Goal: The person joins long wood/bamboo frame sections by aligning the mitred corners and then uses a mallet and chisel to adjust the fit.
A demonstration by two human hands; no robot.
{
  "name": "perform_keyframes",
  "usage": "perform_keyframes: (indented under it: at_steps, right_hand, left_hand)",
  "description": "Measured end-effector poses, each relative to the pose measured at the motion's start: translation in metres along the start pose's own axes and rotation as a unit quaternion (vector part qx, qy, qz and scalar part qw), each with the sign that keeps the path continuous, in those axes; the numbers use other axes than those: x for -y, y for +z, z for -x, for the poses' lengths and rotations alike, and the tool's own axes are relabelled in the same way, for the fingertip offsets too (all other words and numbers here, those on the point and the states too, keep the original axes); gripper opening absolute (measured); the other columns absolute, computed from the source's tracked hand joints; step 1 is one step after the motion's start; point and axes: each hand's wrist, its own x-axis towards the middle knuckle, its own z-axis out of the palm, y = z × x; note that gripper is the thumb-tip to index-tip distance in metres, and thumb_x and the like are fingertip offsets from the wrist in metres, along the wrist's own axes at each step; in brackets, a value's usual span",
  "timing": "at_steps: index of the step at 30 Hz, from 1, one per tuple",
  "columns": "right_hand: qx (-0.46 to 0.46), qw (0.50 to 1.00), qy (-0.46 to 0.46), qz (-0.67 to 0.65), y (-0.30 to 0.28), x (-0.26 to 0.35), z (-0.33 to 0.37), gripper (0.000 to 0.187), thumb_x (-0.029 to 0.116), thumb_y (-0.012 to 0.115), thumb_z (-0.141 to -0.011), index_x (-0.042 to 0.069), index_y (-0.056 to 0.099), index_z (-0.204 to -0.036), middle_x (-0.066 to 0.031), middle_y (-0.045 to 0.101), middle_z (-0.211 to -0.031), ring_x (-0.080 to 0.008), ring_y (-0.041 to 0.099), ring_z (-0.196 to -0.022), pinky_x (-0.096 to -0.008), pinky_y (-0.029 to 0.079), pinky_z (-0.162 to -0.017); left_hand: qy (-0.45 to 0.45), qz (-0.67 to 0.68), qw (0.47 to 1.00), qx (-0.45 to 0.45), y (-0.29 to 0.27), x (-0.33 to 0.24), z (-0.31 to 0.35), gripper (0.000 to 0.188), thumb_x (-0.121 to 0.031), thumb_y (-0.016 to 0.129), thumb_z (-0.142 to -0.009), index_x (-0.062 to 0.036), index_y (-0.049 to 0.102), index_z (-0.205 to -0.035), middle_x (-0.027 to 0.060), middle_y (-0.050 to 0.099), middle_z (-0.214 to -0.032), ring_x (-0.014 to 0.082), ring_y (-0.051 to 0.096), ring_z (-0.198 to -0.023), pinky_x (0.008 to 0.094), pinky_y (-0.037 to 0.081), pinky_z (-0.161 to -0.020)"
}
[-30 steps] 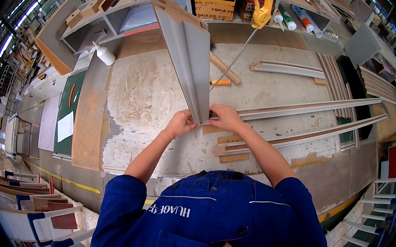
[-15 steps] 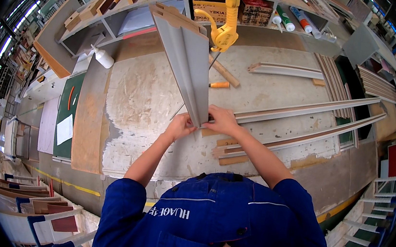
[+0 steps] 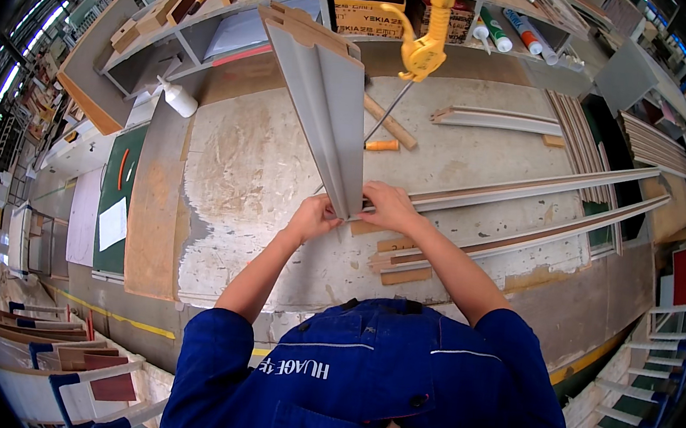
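A grey profiled moulding (image 3: 330, 116) rises from the bench, with its bare wooden end at the top. Its foot meets the near end of a long moulding (image 3: 521, 187) lying to the right. My left hand (image 3: 313, 219) pinches the foot from the left with curled fingers. My right hand (image 3: 389, 208) grips the joint from the other side, its thumb close to the left fingers. The exact contact at the corner is partly covered by my fingers. A second long moulding (image 3: 525, 231) lies nearer to me, its end by wooden blocks (image 3: 405, 277).
A yellow air blow gun (image 3: 425, 54) hangs over the bench beyond the upright moulding. Behind it lie an orange-handled tool (image 3: 382, 145) and a wooden stick (image 3: 390, 123). A white squeeze bottle (image 3: 178, 99) stands left. Sealant tubes (image 3: 496, 31) and boxes (image 3: 368, 18) fill the shelf.
The hanging blow gun has swung to the right and turned. My hands and the upright moulding have hardly moved.
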Motion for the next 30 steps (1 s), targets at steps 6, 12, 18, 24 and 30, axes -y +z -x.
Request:
perform_keyframes:
  at_steps: [6, 12, 18, 24, 30]
  right_hand:
    - [-0.004, 1.000, 0.025, 0.001, -0.005, 0.012, -0.002, 0.034, 0.030, 0.074, -0.071, 0.010, 0.062, -0.096, -0.0055, 0.062, -0.099, -0.0241, 0.060, -0.097, -0.0370, 0.049, -0.077]
    - [-0.009, 0.999, 0.021, -0.032, -0.004, 0.008, -0.001, 0.033, 0.030, 0.074, -0.071, 0.010, 0.061, -0.094, -0.0058, 0.061, -0.098, -0.0245, 0.059, -0.098, -0.0366, 0.049, -0.078]
    - [0.003, 0.999, 0.001, -0.037, -0.006, 0.000, 0.002, 0.032, 0.027, 0.073, -0.072, 0.009, 0.060, -0.095, -0.0067, 0.061, -0.098, -0.0249, 0.059, -0.098, -0.0368, 0.049, -0.080]
    - [-0.002, 0.998, 0.008, -0.060, -0.010, -0.001, 0.004, 0.031, 0.024, 0.072, -0.072, 0.009, 0.060, -0.096, -0.0069, 0.062, -0.099, -0.0248, 0.059, -0.099, -0.0370, 0.049, -0.081]
    - [-0.010, 0.998, 0.004, -0.066, -0.010, 0.000, 0.004, 0.029, 0.023, 0.072, -0.071, 0.010, 0.060, -0.094, -0.0058, 0.063, -0.097, -0.0249, 0.060, -0.097, -0.0371, 0.049, -0.080]
  left_hand:
    - [0.004, -0.003, 1.000, -0.004, -0.002, -0.004, 0.001, 0.027, -0.005, 0.072, -0.067, 0.0003, 0.067, -0.093, 0.0158, 0.066, -0.087, 0.0264, 0.068, -0.077, 0.0331, 0.055, -0.072]
    - [0.017, -0.001, 1.000, -0.014, 0.001, -0.001, 0.000, 0.026, -0.004, 0.072, -0.067, 0.0005, 0.067, -0.093, 0.0158, 0.066, -0.088, 0.0267, 0.068, -0.077, 0.0334, 0.056, -0.072]
    - [0.013, 0.007, 1.000, -0.007, 0.001, 0.002, 0.001, 0.027, -0.004, 0.072, -0.068, 0.0009, 0.067, -0.094, 0.0158, 0.066, -0.087, 0.0271, 0.067, -0.078, 0.0335, 0.055, -0.072]
    - [0.007, -0.001, 1.000, -0.008, 0.001, 0.000, 0.000, 0.025, -0.005, 0.072, -0.067, 0.0010, 0.068, -0.091, 0.0156, 0.066, -0.087, 0.0270, 0.067, -0.077, 0.0334, 0.055, -0.072]
    - [0.004, 0.000, 1.000, -0.011, 0.001, 0.002, 0.000, 0.023, -0.005, 0.072, -0.067, 0.0009, 0.067, -0.088, 0.0156, 0.066, -0.086, 0.0268, 0.068, -0.078, 0.0331, 0.055, -0.072]
